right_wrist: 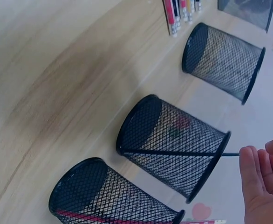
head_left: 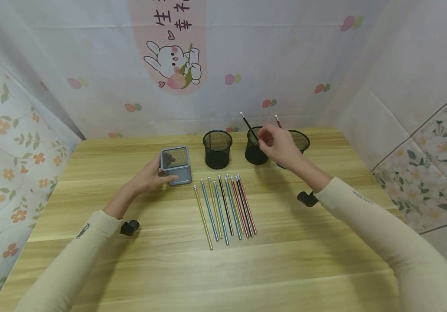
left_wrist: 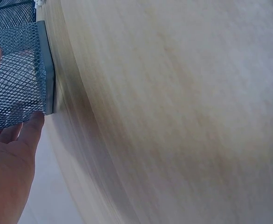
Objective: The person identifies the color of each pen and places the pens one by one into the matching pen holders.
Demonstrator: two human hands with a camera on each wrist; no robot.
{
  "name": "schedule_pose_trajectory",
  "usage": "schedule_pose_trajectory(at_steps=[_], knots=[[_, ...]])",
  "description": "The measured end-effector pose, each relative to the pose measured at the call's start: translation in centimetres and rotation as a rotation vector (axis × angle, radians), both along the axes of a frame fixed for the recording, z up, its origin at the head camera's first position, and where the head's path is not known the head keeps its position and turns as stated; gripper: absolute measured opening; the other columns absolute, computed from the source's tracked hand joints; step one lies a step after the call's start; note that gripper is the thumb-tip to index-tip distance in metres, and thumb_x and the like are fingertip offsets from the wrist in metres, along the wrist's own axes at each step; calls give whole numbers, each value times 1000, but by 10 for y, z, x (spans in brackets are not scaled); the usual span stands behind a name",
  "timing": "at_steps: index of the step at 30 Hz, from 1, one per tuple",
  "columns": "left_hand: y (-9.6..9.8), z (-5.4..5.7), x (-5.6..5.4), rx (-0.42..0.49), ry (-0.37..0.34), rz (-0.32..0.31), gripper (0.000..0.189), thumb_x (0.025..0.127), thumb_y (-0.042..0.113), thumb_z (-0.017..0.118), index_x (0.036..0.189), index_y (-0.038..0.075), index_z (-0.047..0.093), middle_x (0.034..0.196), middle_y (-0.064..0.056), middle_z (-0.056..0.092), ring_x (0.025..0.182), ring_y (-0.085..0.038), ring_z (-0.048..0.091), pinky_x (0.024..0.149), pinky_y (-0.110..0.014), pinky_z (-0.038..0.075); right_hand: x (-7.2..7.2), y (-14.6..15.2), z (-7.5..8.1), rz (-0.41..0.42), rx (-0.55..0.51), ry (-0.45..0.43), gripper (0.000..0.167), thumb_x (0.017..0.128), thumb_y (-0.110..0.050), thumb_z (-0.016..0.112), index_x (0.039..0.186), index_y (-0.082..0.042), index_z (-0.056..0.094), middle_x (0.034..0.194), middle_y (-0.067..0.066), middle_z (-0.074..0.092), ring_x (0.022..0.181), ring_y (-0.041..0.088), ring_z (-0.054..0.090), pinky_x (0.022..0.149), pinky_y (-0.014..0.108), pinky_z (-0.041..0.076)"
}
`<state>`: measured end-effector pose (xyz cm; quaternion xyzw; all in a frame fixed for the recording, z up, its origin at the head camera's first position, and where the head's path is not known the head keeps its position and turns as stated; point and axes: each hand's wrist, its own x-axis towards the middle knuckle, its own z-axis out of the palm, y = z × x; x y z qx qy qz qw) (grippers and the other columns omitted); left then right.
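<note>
My left hand holds a grey square mesh pen holder from its left side, with the thumb on the front. In the left wrist view, fingers lie against its underside. My right hand pinches a black pencil above the middle round black mesh pen holder. Through the mesh in the right wrist view, the pencil slants with its lower end at the base; fingers hide its upper part. A red pencil leans in the right-hand mesh holder, partly behind my hand.
Several gold, blue, black and red pencils lie side by side on the wooden table, eraser ends away from me. Another round black mesh holder stands behind them. A printed cloth hangs along the table's back edge.
</note>
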<state>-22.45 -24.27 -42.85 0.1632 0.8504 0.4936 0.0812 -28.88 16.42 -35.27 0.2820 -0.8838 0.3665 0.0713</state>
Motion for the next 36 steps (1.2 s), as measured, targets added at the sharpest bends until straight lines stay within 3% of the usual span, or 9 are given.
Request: schedule_pose_trajectory(at_steps=[8, 15, 28, 36], knots=[[-1, -1, 0, -3, 2, 9, 67, 94, 7, 75, 144, -6, 32, 146, -30, 42, 136, -44, 41, 112, -52, 37, 13, -8, 0, 45, 7, 9, 12, 96, 2, 65, 108, 5, 63, 99, 13, 67, 88, 25, 67, 78, 38, 58], [0, -1, 0, 5, 7, 6, 65, 94, 5, 74, 143, -7, 32, 145, -31, 42, 135, -45, 41, 112, -53, 37, 24, -17, -4, 56, 33, -76, 11, 97, 2, 65, 107, 3, 64, 98, 12, 67, 87, 23, 67, 76, 37, 58], [0, -1, 1, 22, 0, -1, 67, 95, 7, 74, 145, -6, 32, 145, -31, 41, 135, -45, 41, 111, -53, 38, 31, -25, -20, 34, 135, -215, 8, 95, -3, 68, 101, 1, 65, 91, 9, 68, 85, 22, 66, 74, 37, 56], [-1, 0, 1, 22, 0, -2, 68, 95, 8, 74, 145, -6, 31, 146, -31, 41, 135, -45, 41, 111, -53, 39, 33, -28, -32, 48, 230, -237, 8, 92, -5, 71, 94, 0, 66, 85, 6, 68, 81, 22, 67, 75, 38, 57]])
